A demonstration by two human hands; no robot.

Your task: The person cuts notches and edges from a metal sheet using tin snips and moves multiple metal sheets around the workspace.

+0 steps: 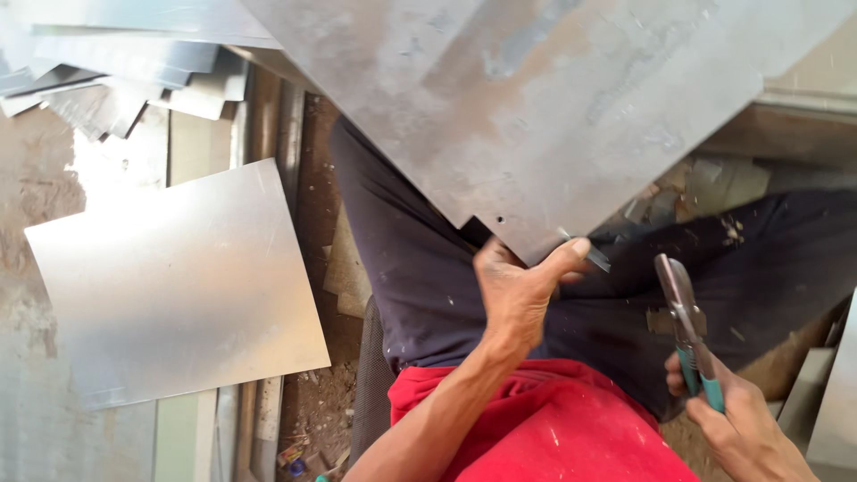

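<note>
A large grey sheet of galvanised metal (553, 98), stained with rusty patches, fills the upper middle and upper right of the frame and narrows to a corner just above the centre. The left hand (522, 290) grips that corner, thumb pressed on the top face and fingers curled underneath, so the hand is closed on the sheet. A thin sliver of cut metal (585, 250) sticks out beside the thumb tip (whether it is attached to the sheet I cannot tell). A small hole shows in the sheet near the corner.

At the lower right of the frame the right hand (736, 419) is wrapped around the teal handles of a pair of metal tin snips (687, 326). The blades point up toward the sheet's corner, close together, and lie near it but apart from it.

Below both hands are the person's dark trousers (420, 268), dusted with small metal scraps, and a red shirt (544, 428) at the bottom centre.

At the left of the frame a flat rectangular piece of shiny sheet metal (178, 277) lies tilted on the dusty floor (36, 178). In the upper left a stack of similar grey metal sheets (116, 71) fans out untidily. Small offcuts (705, 183) lie on the ground at the right, beyond the trousers.
</note>
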